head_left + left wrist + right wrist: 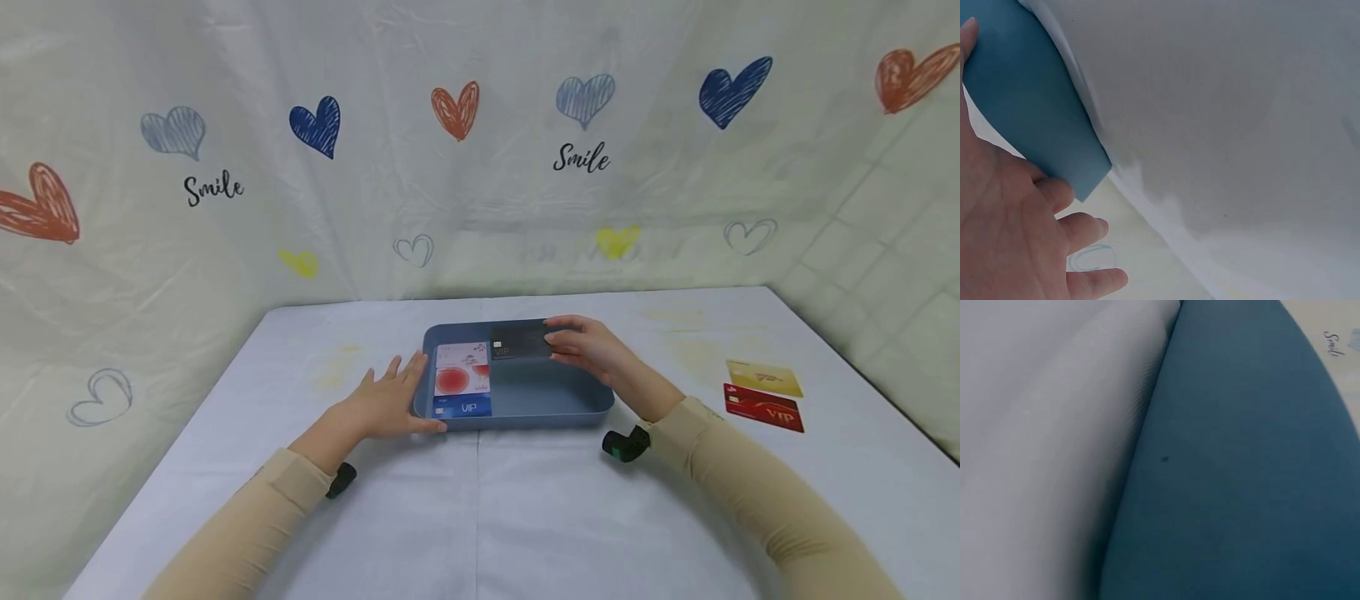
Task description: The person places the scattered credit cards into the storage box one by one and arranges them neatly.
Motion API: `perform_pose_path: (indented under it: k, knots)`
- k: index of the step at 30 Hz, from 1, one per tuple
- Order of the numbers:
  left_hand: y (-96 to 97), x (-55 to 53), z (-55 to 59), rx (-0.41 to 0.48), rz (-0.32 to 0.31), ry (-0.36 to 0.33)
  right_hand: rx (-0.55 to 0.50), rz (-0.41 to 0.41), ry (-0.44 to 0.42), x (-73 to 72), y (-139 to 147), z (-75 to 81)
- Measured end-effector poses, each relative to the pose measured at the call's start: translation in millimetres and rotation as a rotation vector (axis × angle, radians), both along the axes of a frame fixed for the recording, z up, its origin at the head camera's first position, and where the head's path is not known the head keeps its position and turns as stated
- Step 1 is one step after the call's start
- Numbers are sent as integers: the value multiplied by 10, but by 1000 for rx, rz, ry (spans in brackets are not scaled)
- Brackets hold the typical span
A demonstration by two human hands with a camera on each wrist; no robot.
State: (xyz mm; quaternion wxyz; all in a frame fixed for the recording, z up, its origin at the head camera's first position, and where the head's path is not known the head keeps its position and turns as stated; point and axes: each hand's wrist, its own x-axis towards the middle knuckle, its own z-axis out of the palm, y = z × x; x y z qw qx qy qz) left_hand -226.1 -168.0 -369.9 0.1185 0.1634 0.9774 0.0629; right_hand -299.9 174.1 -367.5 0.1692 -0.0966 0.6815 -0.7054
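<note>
A blue-grey rectangular tray (pixel 551 392) lies on the table. My left hand (pixel 386 404) rests against its left end with fingers spread, the thumb at the front wall; the left wrist view shows that palm (pixel 1010 231) beside the tray's outer wall (pixel 1029 94). Over the back of the tray, my right hand (pixel 592 350) pinches a black VIP card (pixel 516 342) by its right end. Left of it in the tray are a white card with pink-red circles (pixel 459 371) and a blue VIP card (pixel 462 407). Only the tray's outer wall (pixel 1229 456) fills most of the right wrist view; the right hand is hidden there.
On the right of the white-covered table (pixel 420 508) lie a gold card (pixel 765 378) and a red VIP card (pixel 763 407), close together. Behind the table hangs a pale curtain (pixel 510 200) printed with hearts. Dark wrist straps (pixel 626 444) sit below the sleeves.
</note>
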Motion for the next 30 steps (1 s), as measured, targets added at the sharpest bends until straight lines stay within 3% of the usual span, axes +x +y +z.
perform_pose_path:
  k: [22, 30]
  knots:
    - [-16, -19, -16, -12, 1, 12, 100, -68, -81, -154, -425, -84]
    - [-14, -16, -8, -9, -7, 11, 108, -112, -102, -193, -440, -75]
